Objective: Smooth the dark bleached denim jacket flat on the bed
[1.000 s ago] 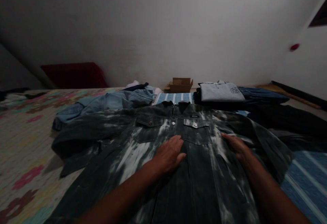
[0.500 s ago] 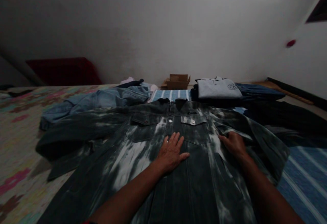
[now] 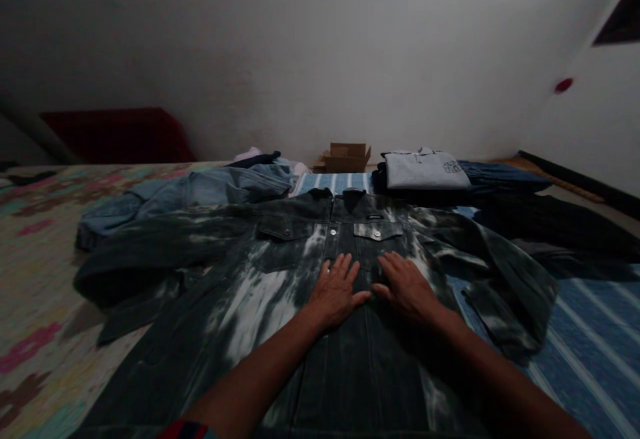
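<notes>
A dark green and white tie-dyed denim jacket (image 3: 265, 299) lies spread out front side up, its collar pointing away from me. My left hand (image 3: 336, 291) rests flat near the middle of the jacket's front, fingers stretched out, a ring on one finger. Just to its right, my right hand (image 3: 404, 284) lies with fingers extended over the chest pocket below its buttoned flap (image 3: 378, 231). Both hands press on the cloth without gripping it. The jacket's right-hand sleeve (image 3: 515, 292) bends outward over a blue striped cloth (image 3: 590, 339); the other sleeve (image 3: 135, 259) folds on the left.
Light blue jeans (image 3: 200, 192) lie beyond the left sleeve on a floral sheet (image 3: 35, 279). A folded grey garment (image 3: 427, 171) tops a pile at the back right, beside dark clothes (image 3: 560, 229). An open cardboard box (image 3: 349, 157) stands near the wall.
My right hand has let go of the jacket's right side and moved left onto the chest pocket, fingers now spread. The right sleeve sits apart from the body. My left hand stays put.
</notes>
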{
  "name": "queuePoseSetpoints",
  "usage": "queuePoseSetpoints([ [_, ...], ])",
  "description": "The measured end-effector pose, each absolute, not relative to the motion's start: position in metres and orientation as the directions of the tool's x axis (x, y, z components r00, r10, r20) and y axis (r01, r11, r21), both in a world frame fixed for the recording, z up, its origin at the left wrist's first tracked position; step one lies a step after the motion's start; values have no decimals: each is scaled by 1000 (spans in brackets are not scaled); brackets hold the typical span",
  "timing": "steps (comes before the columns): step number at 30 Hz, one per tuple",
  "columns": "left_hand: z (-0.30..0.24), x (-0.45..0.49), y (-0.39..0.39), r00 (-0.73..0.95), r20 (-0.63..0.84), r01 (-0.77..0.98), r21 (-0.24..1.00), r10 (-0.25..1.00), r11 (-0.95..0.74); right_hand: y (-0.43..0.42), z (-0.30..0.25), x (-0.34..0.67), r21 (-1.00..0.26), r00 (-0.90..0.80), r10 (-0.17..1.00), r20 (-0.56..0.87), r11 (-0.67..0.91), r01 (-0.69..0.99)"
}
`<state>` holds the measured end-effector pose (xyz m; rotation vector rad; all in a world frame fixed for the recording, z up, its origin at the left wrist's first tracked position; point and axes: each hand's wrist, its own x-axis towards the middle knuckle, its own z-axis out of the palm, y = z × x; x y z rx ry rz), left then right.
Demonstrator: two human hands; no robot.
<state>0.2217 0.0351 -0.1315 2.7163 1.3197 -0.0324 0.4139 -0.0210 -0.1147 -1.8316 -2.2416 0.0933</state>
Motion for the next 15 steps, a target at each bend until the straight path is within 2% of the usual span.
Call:
queuePoseSetpoints([
  [7,-136,217,30,631,-56,771,160,774,-617,-28,-161,423,-175,-252,963,95,266,948],
  [15,-139,211,26,603,-66,788,207,795,-580,-39,-174,444,-146,-93,992,84,105,984],
])
